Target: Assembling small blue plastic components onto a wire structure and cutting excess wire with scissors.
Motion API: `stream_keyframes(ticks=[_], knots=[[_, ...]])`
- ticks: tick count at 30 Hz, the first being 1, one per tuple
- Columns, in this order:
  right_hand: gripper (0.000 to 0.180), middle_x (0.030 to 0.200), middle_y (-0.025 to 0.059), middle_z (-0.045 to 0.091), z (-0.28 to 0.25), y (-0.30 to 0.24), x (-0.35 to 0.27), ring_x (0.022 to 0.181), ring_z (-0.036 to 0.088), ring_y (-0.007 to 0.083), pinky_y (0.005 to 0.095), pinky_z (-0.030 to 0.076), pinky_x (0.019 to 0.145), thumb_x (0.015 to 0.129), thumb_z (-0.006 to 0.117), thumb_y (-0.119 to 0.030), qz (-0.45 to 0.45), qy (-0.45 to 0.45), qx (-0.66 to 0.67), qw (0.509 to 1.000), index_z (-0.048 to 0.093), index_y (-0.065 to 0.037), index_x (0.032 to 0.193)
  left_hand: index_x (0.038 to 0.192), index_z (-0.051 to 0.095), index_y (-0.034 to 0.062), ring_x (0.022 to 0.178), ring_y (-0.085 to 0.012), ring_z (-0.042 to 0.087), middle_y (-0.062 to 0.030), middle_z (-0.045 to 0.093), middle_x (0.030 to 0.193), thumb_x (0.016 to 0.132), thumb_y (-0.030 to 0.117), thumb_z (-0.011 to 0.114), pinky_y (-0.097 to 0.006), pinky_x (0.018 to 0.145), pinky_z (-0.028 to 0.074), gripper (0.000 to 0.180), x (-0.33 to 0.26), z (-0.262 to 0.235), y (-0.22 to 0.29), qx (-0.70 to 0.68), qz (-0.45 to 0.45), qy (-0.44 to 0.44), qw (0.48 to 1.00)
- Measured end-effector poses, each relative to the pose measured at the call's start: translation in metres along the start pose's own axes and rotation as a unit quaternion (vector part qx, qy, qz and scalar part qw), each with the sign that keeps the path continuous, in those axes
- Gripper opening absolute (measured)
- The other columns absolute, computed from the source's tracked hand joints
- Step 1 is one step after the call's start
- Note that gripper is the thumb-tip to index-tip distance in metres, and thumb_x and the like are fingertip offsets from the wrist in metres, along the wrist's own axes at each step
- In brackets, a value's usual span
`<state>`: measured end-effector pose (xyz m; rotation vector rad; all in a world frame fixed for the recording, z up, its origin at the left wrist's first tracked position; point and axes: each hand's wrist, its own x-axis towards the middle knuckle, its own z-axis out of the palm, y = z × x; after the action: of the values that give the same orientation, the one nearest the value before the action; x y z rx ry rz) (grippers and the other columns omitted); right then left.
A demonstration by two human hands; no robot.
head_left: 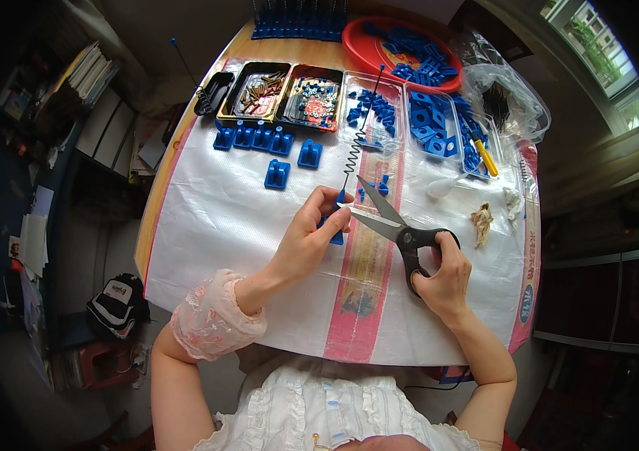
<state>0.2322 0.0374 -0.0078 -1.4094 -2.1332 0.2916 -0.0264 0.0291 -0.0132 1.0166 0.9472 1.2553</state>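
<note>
Head view: left hand (312,231) pinched a blue fitting (340,198) over the white sheet (259,225), coiled wire (353,158) rising from it; right hand (445,278) was clamped on black-handled scissors (407,239), blades parted; fitting seemed light, stiff (wire probably springy); its base (336,239) looked the surest hold.

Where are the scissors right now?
Head view, just right of centre: the scissors are in the right grip, blades open above the white sheet, one tip close to the blue part in the left grip.
</note>
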Motion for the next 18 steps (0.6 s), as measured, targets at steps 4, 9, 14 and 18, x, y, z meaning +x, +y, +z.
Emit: stream_keyframes(ticks=[4,9,14,18], knots=[[0.043,0.074,0.0099,0.052,-0.0010,-0.0013,0.0001,0.063,0.055,0.0278,0.0385,0.043,0.058,0.057,0.073,-0.008,0.002,-0.003,-0.004,1.000,0.051,-0.002,0.094,0.120,0.050,0.0000,0.087,-0.0064,0.053,-0.0021,0.059,0.095,0.103,0.016,0.053,-0.023,0.082,0.046,0.024,-0.0001,-0.0012,0.0009,0.009,-0.005,0.000,1.000],[0.043,0.074,0.0099,0.052,-0.0011,-0.0019,0.0005,0.063,0.055,0.0282,0.0388,0.043,0.058,0.057,0.073,-0.008,0.002,-0.002,-0.002,1.000,0.051,-0.002,0.094,0.116,0.051,0.0007,0.085,-0.0054,0.051,-0.0007,0.057,0.091,0.103,0.017,0.053,-0.022,0.078,0.045,0.021,-0.0008,-0.0007,0.0012,0.035,0.006,0.005,0.999],[0.044,0.074,0.0100,0.052,-0.0006,-0.0017,0.0005,0.064,0.055,0.0284,0.0386,0.043,0.058,0.057,0.073,-0.008,0.001,-0.004,-0.002,1.000,0.051,-0.002,0.095,0.118,0.050,0.0002,0.085,-0.0050,0.051,-0.0005,0.058,0.092,0.103,0.017,0.052,-0.022,0.077,0.044,0.022,-0.0016,0.0028,0.0023,0.022,0.009,0.018,1.000],[0.044,0.074,0.0100,0.052,-0.0009,-0.0003,0.0001,0.064,0.056,0.0285,0.0387,0.043,0.058,0.057,0.073,-0.008,-0.003,-0.002,-0.004,1.000,0.052,-0.002,0.095,0.120,0.051,0.0004,0.086,-0.0062,0.054,-0.0009,0.058,0.092,0.102,0.017,0.053,-0.022,0.082,0.046,0.024,-0.0008,-0.0002,0.0019,0.019,-0.007,0.005,1.000]])
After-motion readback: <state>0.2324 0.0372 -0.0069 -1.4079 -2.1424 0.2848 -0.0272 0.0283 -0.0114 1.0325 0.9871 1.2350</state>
